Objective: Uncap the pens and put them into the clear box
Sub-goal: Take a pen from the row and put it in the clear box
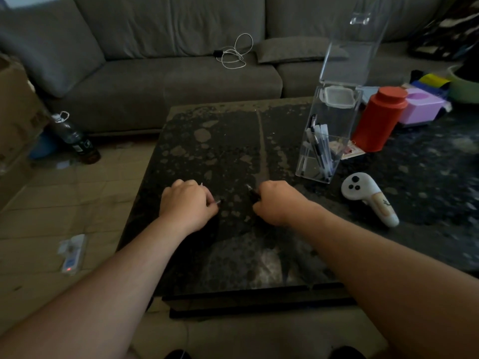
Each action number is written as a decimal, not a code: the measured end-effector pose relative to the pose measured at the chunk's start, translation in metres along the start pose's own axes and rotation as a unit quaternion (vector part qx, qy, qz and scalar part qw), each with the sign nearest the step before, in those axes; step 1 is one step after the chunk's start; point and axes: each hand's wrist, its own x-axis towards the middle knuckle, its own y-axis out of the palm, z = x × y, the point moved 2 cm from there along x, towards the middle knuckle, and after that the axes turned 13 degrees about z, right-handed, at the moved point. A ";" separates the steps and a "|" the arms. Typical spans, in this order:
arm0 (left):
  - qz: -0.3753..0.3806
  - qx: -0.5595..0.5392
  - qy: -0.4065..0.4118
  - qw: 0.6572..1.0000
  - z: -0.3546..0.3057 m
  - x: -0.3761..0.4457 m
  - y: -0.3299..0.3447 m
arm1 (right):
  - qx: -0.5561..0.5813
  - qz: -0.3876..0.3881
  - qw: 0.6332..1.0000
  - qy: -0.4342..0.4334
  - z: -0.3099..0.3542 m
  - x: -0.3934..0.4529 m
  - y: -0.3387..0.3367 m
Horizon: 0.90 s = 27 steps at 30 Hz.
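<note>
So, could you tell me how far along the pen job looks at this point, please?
Done: several pens already stand inside the clear box, whose lid is up. In hand: the left hand and the right hand each grip a small dark piece, apparently a pen and its cap just pulled apart; which is which is unclear. Left: putting that pen in the box. No other loose pens show on the table.

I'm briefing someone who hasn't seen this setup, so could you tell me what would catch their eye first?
Two fists low in the middle of the dark table: the left hand and right hand each hold a small dark piece, seemingly pen parts. To the right stands the clear box, lid up, pens leaning inside. Beside it are a red canister and, nearer, a white controller.
</note>
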 end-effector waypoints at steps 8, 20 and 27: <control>-0.001 -0.217 0.085 0.972 -0.015 -0.004 -0.009 | 0.001 -0.154 0.982 -0.111 -0.017 -0.011 -0.023; -0.078 -0.369 0.067 0.924 -0.011 -0.003 -0.010 | -0.011 -0.211 0.969 -0.127 -0.013 -0.017 -0.029; -0.072 -0.369 0.085 0.923 -0.010 -0.005 -0.013 | -0.028 -0.219 0.967 -0.129 -0.009 -0.018 -0.028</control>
